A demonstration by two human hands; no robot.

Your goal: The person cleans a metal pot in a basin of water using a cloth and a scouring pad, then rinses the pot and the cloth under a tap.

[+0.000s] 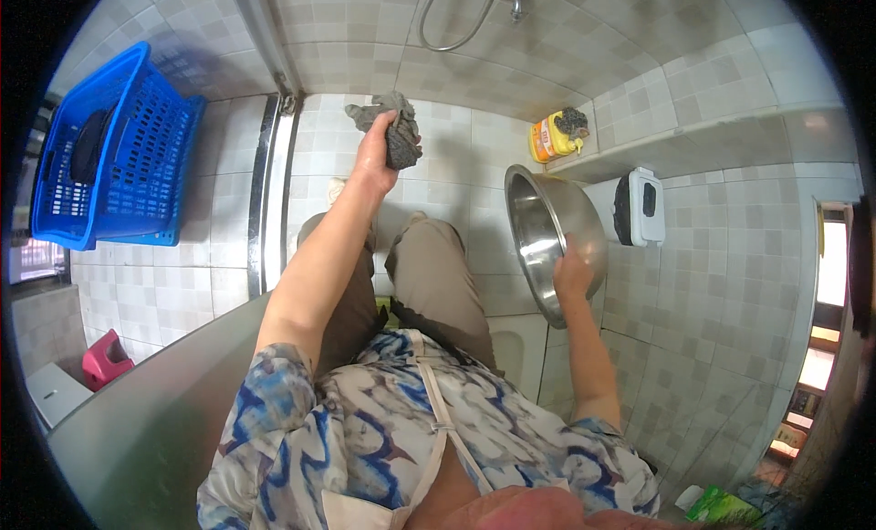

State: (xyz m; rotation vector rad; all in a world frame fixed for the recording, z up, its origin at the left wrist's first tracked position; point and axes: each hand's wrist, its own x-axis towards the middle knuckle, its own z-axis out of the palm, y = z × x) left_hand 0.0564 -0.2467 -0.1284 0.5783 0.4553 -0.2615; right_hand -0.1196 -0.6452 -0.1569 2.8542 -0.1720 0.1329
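Observation:
A crumpled dark grey cloth [401, 139] is bunched in my left hand [376, 148], which is held out in front of me with its fingers closed round the fabric. On my right, a large round metal basin [529, 221] stands tilted on its side, its opening turned toward the left. My right hand [573, 272] grips the basin's rim on the near right side; some of its fingers are hidden. The basin's inside looks bare and shiny where I can see it.
A yellow bottle [550, 137] with a dark scrubber [571, 121] sits by the far right wall. A white bin [646, 207] stands beyond the basin. Blue plastic baskets [137, 165] and a pink stool [107, 359] lie left of the glass partition [164, 411]. A shower hose [436, 48] hangs ahead.

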